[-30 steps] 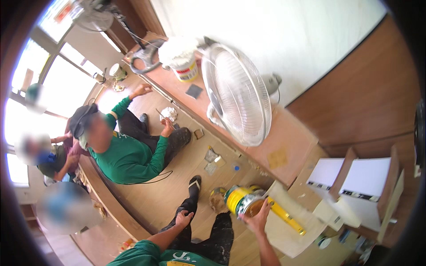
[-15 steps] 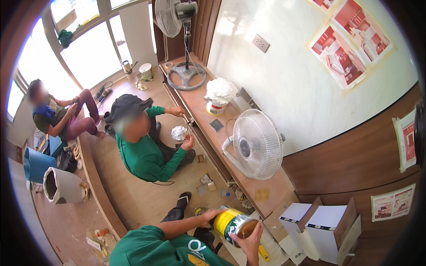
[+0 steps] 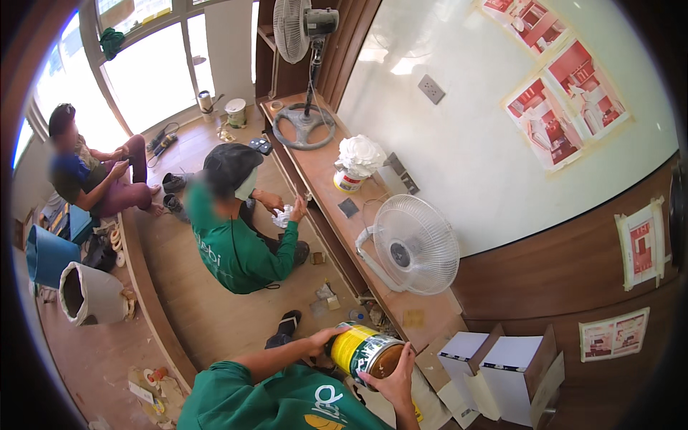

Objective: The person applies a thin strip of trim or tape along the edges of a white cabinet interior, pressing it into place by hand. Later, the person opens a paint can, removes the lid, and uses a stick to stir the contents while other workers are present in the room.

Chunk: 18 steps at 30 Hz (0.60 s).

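Note:
A large paint can [image 3: 356, 353] with a yellow and green label lies tilted on its side between my hands, in front of my green shirt. My left hand [image 3: 324, 342] holds it at the far left end. At the near right end, my right hand [image 3: 393, 383] grips the rim, its fingers spread around the edge. The end facing right shows a brown surface; I cannot tell whether this is a lid or the contents. A yellow object [image 3: 418, 411] shows partly behind my right wrist.
A co-worker in green [image 3: 240, 222] sits on the floor ahead, beside the long wooden bench [image 3: 340, 218]. On the bench stand a fan [image 3: 414, 247], a pedestal fan [image 3: 304, 132] and a tub [image 3: 347, 181] topped with white cloth. White drawers [image 3: 509, 351] are at right. Another person [image 3: 93, 168] sits far left.
The can has shifted slightly left and up with both my hands still on it. The co-worker has leaned forward and now has hands at the white cloth bundle. My view has shifted slightly.

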### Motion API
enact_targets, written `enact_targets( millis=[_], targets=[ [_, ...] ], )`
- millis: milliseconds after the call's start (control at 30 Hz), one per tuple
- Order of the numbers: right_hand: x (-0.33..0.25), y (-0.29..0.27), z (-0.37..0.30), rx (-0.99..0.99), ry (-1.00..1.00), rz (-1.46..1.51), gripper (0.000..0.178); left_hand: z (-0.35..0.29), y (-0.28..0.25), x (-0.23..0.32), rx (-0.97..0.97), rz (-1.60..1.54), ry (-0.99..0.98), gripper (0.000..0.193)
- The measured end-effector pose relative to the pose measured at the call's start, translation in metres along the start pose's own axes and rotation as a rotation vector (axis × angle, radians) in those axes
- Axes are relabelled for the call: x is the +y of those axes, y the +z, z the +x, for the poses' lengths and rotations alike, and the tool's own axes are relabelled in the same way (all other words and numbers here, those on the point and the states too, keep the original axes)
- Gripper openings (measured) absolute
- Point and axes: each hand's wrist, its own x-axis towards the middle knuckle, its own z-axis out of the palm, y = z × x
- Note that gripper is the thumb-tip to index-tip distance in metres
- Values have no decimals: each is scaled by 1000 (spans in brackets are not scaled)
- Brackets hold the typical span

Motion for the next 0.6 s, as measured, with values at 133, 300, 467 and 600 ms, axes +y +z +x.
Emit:
enact_targets(
  millis=[133, 300, 467, 600],
  targets=[
    [-3, -15, -13, -146, 11, 52, 153, -2, -26, -10, -254, -288, -283, 70],
    [-8, -36, -26, -108, -9, -53, 152, 9, -5, -25, -384, -397, -218, 70],
    [-22, -40, -32, -35, -52, -25, 149, 4, 4, -7, -288, -300, -205, 62],
    [-28, -45, -41, 31, -60, -20, 146, 2, 14, 4, -285, -262, -232, 59]
  ],
)
